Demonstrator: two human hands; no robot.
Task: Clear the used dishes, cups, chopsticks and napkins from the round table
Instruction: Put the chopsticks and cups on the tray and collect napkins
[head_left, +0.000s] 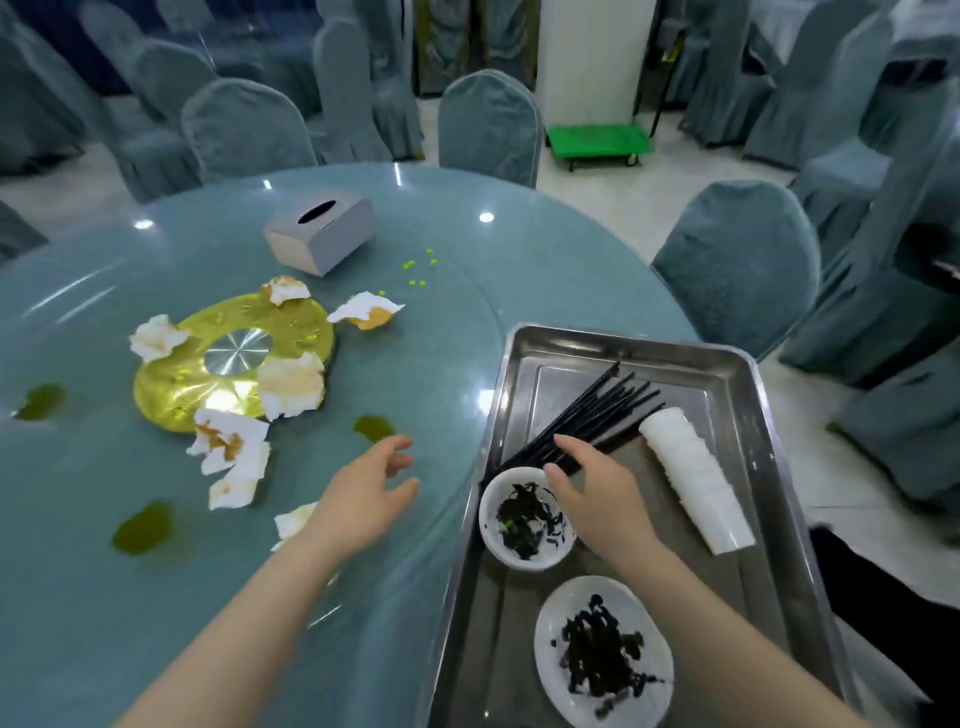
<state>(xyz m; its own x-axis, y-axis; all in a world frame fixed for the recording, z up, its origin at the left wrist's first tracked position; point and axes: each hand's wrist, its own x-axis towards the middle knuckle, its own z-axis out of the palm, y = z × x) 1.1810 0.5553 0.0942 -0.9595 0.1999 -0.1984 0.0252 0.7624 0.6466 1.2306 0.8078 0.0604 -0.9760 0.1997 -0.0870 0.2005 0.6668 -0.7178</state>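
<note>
Many chopsticks (592, 415), tips up-right, diagonal

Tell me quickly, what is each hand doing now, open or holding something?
Left hand: open, fingers relaxed above the table, holding nothing.
Right hand: open over the tray, fingertips at the black chopsticks, no clear grip.

Banquet hall: round glass-topped table (426, 364), rows of cloth-covered chairs (488, 127), steel clearing tray (748, 415).
</note>
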